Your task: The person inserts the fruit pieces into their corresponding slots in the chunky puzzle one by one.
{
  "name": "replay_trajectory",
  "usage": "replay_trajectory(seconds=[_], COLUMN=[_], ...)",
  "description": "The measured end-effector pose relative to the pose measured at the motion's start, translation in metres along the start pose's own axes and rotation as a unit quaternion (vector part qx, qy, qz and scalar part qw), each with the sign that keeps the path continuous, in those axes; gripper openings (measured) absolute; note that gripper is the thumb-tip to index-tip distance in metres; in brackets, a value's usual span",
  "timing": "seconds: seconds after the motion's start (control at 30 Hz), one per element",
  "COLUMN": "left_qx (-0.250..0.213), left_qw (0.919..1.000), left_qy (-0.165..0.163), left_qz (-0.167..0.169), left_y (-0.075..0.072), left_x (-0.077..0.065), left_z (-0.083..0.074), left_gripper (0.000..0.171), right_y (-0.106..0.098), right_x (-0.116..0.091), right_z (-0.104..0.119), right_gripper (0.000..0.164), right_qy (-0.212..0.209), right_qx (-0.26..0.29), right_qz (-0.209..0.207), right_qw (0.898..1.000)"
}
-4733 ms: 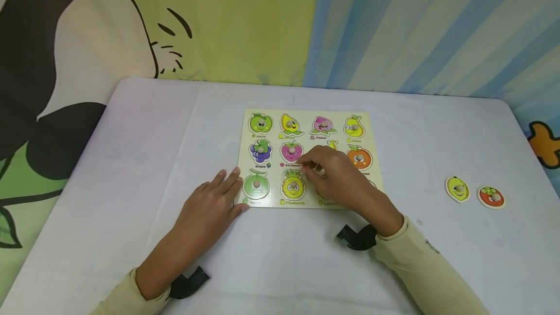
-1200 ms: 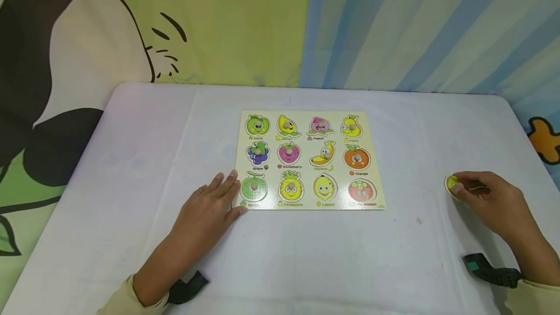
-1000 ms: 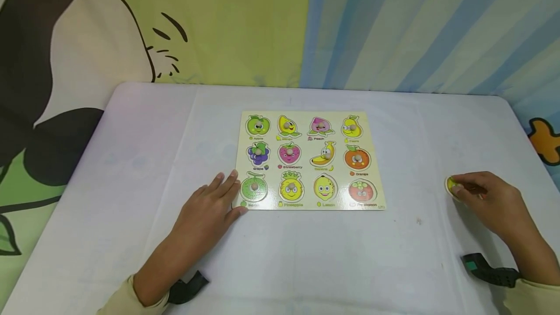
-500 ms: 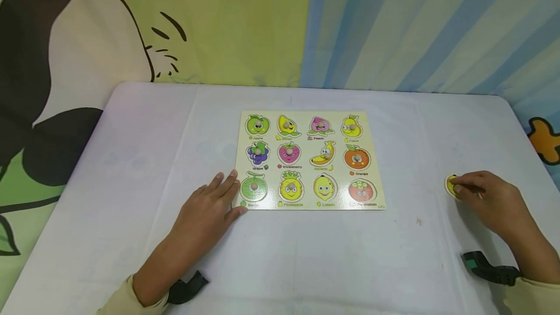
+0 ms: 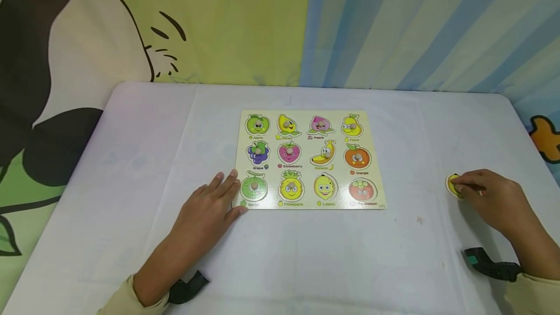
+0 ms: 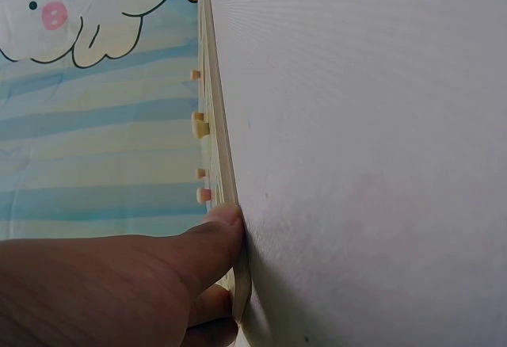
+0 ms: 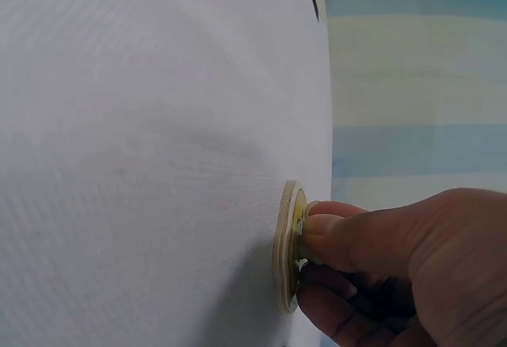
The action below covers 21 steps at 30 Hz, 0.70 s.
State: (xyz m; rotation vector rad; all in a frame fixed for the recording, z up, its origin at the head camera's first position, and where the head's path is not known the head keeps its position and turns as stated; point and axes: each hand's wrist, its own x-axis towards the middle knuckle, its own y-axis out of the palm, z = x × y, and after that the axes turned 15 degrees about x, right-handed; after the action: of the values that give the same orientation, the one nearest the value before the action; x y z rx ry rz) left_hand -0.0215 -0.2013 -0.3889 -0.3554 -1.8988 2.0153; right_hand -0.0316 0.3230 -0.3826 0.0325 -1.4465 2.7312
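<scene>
At the far right of the table, my right hand [image 5: 498, 203] pinches a lemon puzzle piece [image 5: 451, 188] by its knob. In the right wrist view the wooden lemon piece [image 7: 283, 252] stands edge-on, close against the cloth. My left hand [image 5: 203, 215] rests at the front left corner of the fruit puzzle board [image 5: 307, 188], with fingers straight on its left edge and the thumb at the front edge. Most fruit pictures bear knobs; the lemon picture [image 5: 325, 187] and persimmon picture [image 5: 361, 190] show none. The red persimmon piece is out of sight, probably behind the right hand.
A white cloth [image 5: 306, 256] covers the table. Behind it hangs a printed backdrop [image 5: 245, 28] with yellow and blue-striped parts. Black straps [image 5: 188, 288] with wrist mounts sit at both wrists.
My right hand has gone from over the board's middle to the lemon piece at the far right, uncovering the banana. During the last second it barely moves. The left hand stays put.
</scene>
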Motion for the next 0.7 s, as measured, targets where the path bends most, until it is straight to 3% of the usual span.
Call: replay_trajectory(seconds=[0.23,0.53,0.7], left_qx=[0.000,0.000,-0.001], left_qw=[1.0000,1.0000,1.0000], left_qy=[0.000,0.000,0.000], left_qz=[0.003,0.005,0.006], left_y=[-0.001,-0.001,-0.002], left_x=[0.000,0.000,0.000], left_z=[0.000,0.000,0.000], left_gripper=[0.063,0.062,0.061], right_y=[-0.001,0.002,0.005], right_x=[0.000,0.005,0.008], right_z=[0.008,0.033,0.047], right_gripper=[0.013,0.020,0.021], right_qy=[-0.005,-0.091,-0.111], right_qx=[0.007,0.024,0.033], right_qz=[-0.008,-0.024,-0.018], right_qw=[1.000,0.995,0.993])
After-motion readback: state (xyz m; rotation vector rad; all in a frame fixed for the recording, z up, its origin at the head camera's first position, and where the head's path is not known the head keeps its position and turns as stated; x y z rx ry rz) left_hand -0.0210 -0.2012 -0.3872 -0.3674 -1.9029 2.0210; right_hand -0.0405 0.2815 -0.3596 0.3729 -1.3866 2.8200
